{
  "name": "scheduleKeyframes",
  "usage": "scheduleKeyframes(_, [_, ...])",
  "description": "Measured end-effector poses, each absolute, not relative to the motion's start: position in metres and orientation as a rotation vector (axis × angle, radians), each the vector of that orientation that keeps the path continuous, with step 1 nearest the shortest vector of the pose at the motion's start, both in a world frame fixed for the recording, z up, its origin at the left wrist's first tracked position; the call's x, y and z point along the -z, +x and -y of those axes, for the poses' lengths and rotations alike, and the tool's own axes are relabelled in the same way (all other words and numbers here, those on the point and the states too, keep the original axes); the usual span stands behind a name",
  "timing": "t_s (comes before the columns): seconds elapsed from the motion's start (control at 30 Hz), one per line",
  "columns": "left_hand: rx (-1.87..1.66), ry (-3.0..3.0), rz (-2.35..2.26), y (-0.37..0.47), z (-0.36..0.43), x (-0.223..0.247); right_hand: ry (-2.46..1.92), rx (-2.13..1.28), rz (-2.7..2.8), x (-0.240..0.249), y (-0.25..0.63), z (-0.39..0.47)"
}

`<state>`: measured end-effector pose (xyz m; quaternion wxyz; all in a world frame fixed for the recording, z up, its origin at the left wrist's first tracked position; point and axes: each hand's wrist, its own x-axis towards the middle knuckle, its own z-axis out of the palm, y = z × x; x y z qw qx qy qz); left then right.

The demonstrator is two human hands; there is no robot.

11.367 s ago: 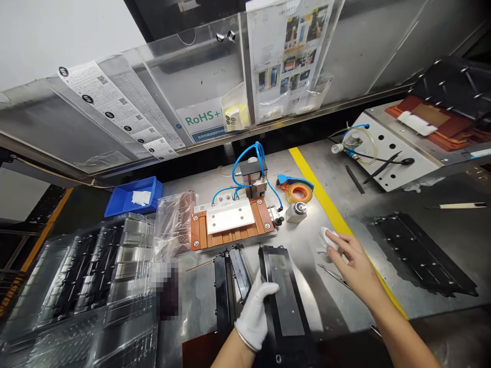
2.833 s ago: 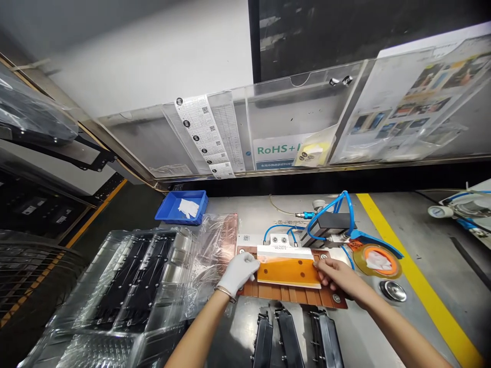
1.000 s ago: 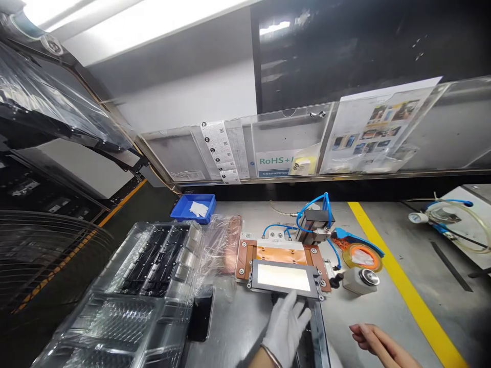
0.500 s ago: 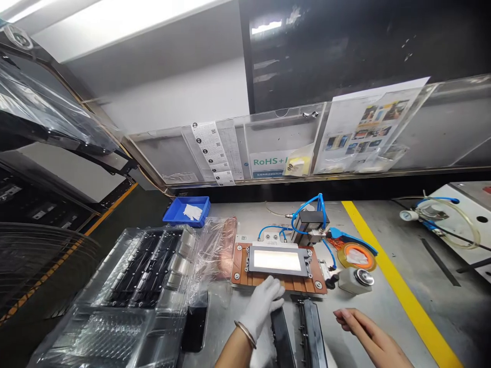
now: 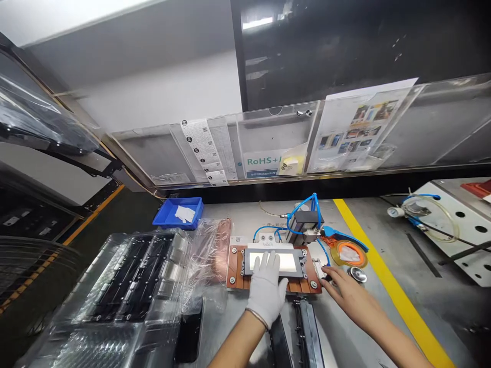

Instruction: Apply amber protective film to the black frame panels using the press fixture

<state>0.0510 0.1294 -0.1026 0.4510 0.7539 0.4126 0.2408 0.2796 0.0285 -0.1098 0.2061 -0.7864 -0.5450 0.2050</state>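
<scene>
My left hand (image 5: 266,291), in a white glove, lies with fingers outstretched on a flat dark-framed part (image 5: 294,261) with a bright, shiny middle. That part sits in a brown fixture (image 5: 311,276) with metal studs at its corners. At the fixture's right end my bare right hand (image 5: 347,292) has thumb and fingers closed around the black knob of a small valve (image 5: 318,268); the fingers hide the knob. Two long black parts lie in front: one (image 5: 281,342) partly under my left wrist, the other (image 5: 308,327) to its right.
Left is a clear plastic tray (image 5: 164,291) holding black parts, with a phone (image 5: 188,332) beside it. A blue bin (image 5: 159,214) stands behind. Blue air hoses run to a black cylinder block (image 5: 305,225). Tape rolls (image 5: 355,258) and a metal-capped bottle (image 5: 358,274) are at right.
My left hand has moved up from the fixture's front edge onto the framed part. The right hand has moved left and up to the valve knob. The view has shifted slightly.
</scene>
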Motion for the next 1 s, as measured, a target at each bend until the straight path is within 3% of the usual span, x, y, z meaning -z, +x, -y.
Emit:
scheduleKeyframes(0.23, [-0.708,1.894,-1.289,0.01,-0.146,0.087,-2.236,-0.655,1.443,0.098,0.276,-0.022])
scheduleKeyframes(0.57, [-0.455,1.434,-1.405,-0.013,-0.182,0.105,-2.035,-0.937,1.001,0.126,0.236,-0.069])
scheduleKeyframes(0.87, [-0.325,1.102,-1.444,-0.043,-0.097,0.088,-1.871,-1.131,0.642,0.121,0.196,0.02])
scheduleKeyframes(1.0, [-0.501,0.906,-1.438,-0.061,-0.065,0.075,-1.728,-1.211,0.416,0.113,0.166,0.063])
